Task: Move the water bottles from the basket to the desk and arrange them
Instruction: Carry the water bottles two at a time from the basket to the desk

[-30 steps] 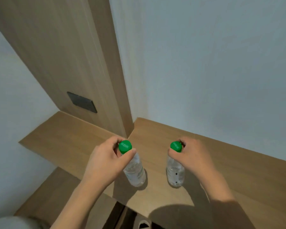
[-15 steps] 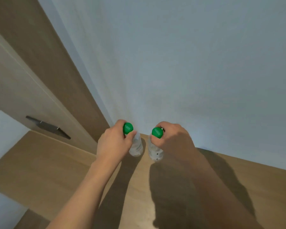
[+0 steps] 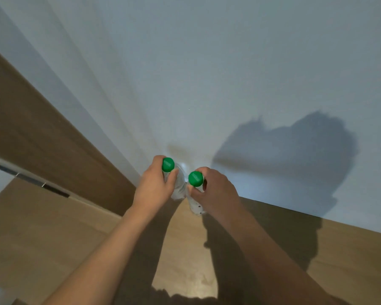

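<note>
Two clear water bottles with green caps stand upright side by side at the back of the wooden desk [image 3: 180, 243], close to the white wall. My left hand [image 3: 154, 186] grips the left bottle [image 3: 179, 186] just under its cap. My right hand [image 3: 216, 190] grips the right bottle [image 3: 195, 205] around its neck. The bottles nearly touch each other. Whether their bases rest on the desk is hidden by my hands. The basket is out of view.
A tall wooden panel [image 3: 42, 137] rises at the left, meeting the wall beside the bottles. A dark plate [image 3: 31, 181] sits low on that panel. The white wall [image 3: 229, 84] closes off the back of the desk.
Both hands have carried the bottles away from the desk's front area to the back, against the wall, and brought them closer together. The view has tilted upward.
</note>
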{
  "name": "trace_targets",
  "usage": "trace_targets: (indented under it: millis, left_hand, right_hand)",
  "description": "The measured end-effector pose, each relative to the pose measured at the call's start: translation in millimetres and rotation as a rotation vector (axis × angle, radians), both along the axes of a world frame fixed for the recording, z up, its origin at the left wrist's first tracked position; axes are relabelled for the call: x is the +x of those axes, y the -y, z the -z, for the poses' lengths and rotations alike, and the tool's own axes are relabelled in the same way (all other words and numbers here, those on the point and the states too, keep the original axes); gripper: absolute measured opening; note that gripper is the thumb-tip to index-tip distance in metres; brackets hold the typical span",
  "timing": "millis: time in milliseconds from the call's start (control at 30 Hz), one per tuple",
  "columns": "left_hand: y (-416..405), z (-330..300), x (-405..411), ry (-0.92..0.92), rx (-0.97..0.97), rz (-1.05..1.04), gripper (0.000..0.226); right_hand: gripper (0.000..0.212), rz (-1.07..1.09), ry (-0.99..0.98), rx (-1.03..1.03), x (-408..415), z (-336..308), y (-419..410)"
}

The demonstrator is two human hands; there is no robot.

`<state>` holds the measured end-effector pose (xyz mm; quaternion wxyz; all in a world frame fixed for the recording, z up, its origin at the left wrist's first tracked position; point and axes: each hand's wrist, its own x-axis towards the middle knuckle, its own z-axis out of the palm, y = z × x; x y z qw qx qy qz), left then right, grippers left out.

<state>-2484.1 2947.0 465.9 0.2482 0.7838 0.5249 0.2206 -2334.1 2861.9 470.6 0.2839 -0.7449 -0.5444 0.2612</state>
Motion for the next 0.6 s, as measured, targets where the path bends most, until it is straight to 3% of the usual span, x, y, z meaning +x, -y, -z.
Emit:
trace_targets:
  millis: [300, 400, 500, 600]
  left_hand:
    - [-0.7, 2.8, -3.4, 0.094, -0.147, -0.033, 0.035]
    - [-0.4, -7.1, -0.1, 0.04, -0.214, -0.062, 0.039]
    - [10.2, -21.3, -3.6, 0.036, -0.251, -0.115, 0.058]
    - [29.5, -32.7, -17.3, 0.023, -0.138, -0.091, 0.061]
  right_hand:
    - [0.018, 0.134, 0.006, -0.006, 5.9, 4.1, 1.0]
    - [0.036, 0.173, 0.025, 0.049, -4.6, 5.8, 11.8]
    - [0.062, 0.18, 0.002, -0.079, -12.1, -7.0, 31.8]
    - [0.064, 0.213, 0.024, -0.079, -24.0, -17.6, 53.6]
